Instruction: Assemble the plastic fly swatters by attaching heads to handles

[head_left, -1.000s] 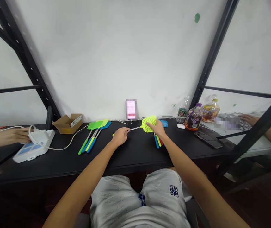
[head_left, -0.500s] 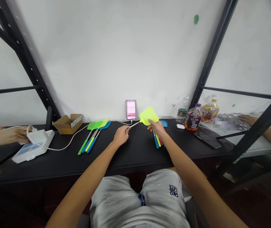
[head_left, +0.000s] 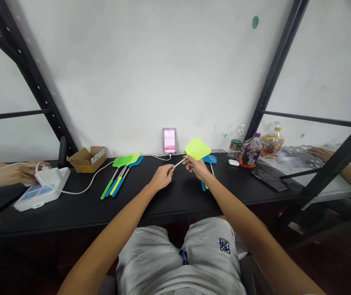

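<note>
A yellow-green fly swatter is held up above the black table, its mesh head tilted toward the wall. My left hand is closed around its handle end. My right hand pinches the thin metal shaft just below the head. Under my right hand lies a small pile of swatters with a blue head and coloured handles. To the left, three swatters in green, yellow and blue lie side by side on the table.
A phone leans on the wall with a white cable. A cardboard box, a white case and another person's hand are at left. Bottles, a dark phone and another person's hand are at right.
The swatter has been lifted off the table and its head raised. My hands have drawn closer together, the right hand sliding from the mesh head to the shaft.
</note>
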`<state>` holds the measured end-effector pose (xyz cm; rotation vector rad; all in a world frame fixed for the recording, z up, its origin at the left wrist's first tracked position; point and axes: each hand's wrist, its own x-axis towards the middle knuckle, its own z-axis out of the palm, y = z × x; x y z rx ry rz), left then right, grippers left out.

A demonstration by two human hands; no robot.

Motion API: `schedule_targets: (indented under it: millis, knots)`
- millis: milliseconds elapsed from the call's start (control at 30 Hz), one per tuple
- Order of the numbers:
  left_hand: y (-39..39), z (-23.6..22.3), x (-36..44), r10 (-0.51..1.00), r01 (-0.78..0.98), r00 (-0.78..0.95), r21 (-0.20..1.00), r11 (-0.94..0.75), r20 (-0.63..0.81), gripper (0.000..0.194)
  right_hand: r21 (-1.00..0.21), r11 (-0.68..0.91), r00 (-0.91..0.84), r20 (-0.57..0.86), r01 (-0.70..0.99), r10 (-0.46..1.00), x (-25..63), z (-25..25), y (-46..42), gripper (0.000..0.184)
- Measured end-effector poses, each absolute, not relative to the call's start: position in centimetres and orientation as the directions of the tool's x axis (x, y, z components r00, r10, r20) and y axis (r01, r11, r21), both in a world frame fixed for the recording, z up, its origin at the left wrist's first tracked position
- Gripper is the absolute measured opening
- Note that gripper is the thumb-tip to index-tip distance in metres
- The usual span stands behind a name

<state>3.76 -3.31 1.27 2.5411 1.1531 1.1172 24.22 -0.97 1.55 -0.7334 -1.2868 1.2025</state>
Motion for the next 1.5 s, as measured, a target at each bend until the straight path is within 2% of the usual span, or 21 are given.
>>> schedule_targets:
  millis: [333,500,567,633,733,800,867,1000,1133,1300,1500]
  knots:
    - [-3.5,1.3,4.2,0.688,0.596,0.424,0.391,-0.702,0.589,0.022,-0.948,0.216,-0.211,0.266,-0.233,0.94,23.3,1.6,-1.7,0.046]
    - [-3.6,1.2,4.6,0.694,0.551,0.435,0.44,-0.709,0.574,0.023,-0.968,0.199,-0.318,0.238,-0.151,0.918,22.8,1.0,-1.3,0.047]
    - [-3.7,1.1,4.6,0.706,0.524,0.434,0.481,-0.703,0.559,0.025,-0.964,0.234,-0.245,0.258,-0.124,0.935,23.2,0.8,-0.6,0.049]
    - [-3.6,1.0,4.6,0.724,0.52,0.416,0.51,-0.685,0.55,0.028,-0.954,0.286,-0.061,0.292,-0.085,0.955,24.2,0.9,0.1,0.051]
    - [-3.4,0.9,4.3,0.746,0.569,0.377,0.498,-0.654,0.549,0.028,-0.924,0.343,0.193,0.372,0.167,0.908,26.7,1.4,0.8,0.051]
    - [-3.2,0.8,4.0,0.761,0.621,0.352,0.473,-0.625,0.545,0.026,-0.852,0.318,0.244,0.441,0.415,0.864,28.4,1.7,1.0,0.05]
    - [-2.9,0.8,3.6,0.777,0.681,0.321,0.437,-0.587,0.542,0.023,-0.772,0.215,0.243,0.43,0.598,0.869,29.8,1.9,1.2,0.049]
    - [-2.4,1.0,2.6,0.817,0.834,0.214,0.336,-0.439,0.535,0.018,-0.614,-0.011,0.243,0.297,0.789,0.923,31.1,1.6,1.5,0.041]
    - [-1.9,1.4,1.3,0.827,0.942,0.077,0.23,-0.243,0.557,0.018,-0.494,-0.128,0.278,0.244,0.86,0.929,31.4,1.3,1.5,0.032]
    - [-1.2,1.5,-1.3,0.845,0.98,-0.129,0.198,0.028,0.519,0.02,-0.447,-0.236,0.338,0.164,0.863,0.927,31.4,1.4,1.3,0.028]
    - [0.1,1.1,-4.7,0.809,0.946,-0.324,0.183,0.268,0.49,0.026,-0.422,-0.262,0.35,0.145,0.868,0.925,31.5,1.1,1.4,0.025]
